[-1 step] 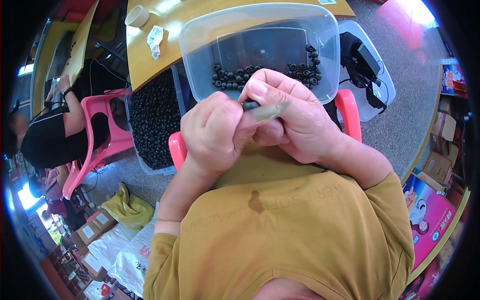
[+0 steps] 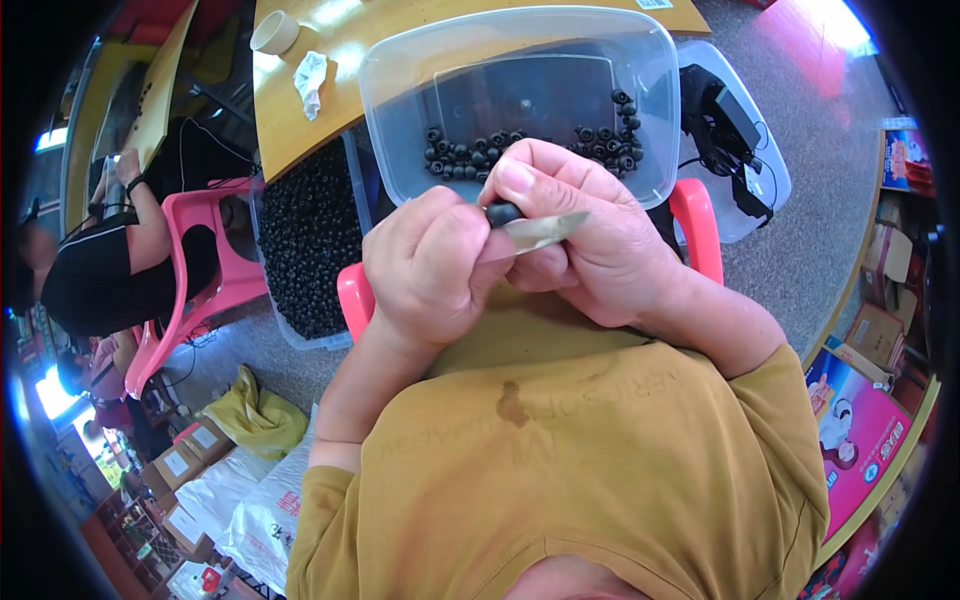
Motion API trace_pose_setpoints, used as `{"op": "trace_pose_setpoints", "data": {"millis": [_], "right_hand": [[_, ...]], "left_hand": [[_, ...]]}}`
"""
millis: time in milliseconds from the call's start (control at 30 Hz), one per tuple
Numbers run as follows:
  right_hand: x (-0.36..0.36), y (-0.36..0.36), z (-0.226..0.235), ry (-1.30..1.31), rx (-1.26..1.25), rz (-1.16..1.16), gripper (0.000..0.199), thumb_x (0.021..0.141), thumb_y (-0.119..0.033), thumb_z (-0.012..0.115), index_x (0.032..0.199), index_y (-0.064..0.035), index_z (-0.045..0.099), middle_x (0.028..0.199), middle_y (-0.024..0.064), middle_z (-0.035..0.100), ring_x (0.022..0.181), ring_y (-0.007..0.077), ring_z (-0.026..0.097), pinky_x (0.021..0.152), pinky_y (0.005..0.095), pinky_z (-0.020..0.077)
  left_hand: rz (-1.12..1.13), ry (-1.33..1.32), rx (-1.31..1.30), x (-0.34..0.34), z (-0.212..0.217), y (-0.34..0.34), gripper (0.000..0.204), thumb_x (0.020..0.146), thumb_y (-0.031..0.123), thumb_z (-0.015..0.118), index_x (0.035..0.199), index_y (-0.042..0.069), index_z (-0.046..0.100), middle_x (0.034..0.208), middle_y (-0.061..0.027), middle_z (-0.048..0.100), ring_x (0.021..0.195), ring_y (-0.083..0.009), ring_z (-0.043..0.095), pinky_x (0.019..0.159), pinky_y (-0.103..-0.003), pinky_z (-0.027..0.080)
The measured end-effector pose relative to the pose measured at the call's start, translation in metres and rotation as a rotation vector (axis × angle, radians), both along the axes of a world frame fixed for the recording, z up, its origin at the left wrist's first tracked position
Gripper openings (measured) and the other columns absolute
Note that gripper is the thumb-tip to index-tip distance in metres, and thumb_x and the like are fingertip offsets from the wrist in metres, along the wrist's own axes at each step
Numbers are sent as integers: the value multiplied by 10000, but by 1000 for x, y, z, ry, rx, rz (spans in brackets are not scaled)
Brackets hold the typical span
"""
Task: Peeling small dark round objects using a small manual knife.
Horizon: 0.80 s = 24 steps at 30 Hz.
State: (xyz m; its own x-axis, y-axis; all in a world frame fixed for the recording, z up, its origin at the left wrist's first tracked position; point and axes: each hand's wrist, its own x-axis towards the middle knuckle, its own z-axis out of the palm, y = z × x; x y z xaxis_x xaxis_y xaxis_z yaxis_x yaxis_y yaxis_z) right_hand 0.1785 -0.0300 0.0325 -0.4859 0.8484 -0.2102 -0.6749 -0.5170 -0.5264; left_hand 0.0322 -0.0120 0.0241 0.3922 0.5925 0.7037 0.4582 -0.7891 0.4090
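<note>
The table (image 2: 285, 125) spreads toward eleven o'clock; a clear tub (image 2: 525, 85) sits at twelve. The left hand (image 2: 425, 255), at ten, clenches its fingers on a knife (image 2: 548, 232) whose blade points to two; the right hand (image 2: 610, 240) pinches a black piece (image 2: 503, 212) at the blade's eleven-o'clock side.

The picture is bright. White glare lies on the table (image 2: 275, 115) at the upper left, and on the floor (image 2: 800, 185) at the upper right. Window patches at the left edge are overexposed. Toward the dark round rim, straight lines bend and details become soft.
</note>
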Motion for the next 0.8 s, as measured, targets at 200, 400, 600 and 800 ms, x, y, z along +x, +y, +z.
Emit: {"op": "trace_pose_setpoints", "data": {"millis": [200,400,600,800], "right_hand": [[-1,-1,3,-174,109,-25,215,906,-288,480,867,-77,494,605,-52,434,473,15,323,428,163,240],[-1,-1,-4,-143,184,-48,193,895,-277,508,824,-99,487,661,-52,472,508,8,352,434,150,250],[-1,-2,-5,-134,101,-28,198,893,-274,512,806,-99,479,647,-48,458,505,11,343,425,154,243],[-1,-1,-5,-135,67,-32,195,893,-268,510,808,-95,486,629,-41,453,493,14,332,419,155,243]], "left_hand": [[-15,12,56,-2,-2,1,313,705,234,687,621,53,445,536,-63,424,427,-223,436,374,-308,351],[23,11,-13,0,4,-1,332,692,261,712,620,57,460,517,-49,428,416,-201,432,363,-295,346],[-4,19,31,-1,-3,2,328,697,248,710,617,54,458,509,-45,413,410,-197,423,357,-295,336],[-25,13,39,-4,-7,3,329,701,246,707,615,50,457,509,-45,406,409,-199,422,357,-298,331]]}}
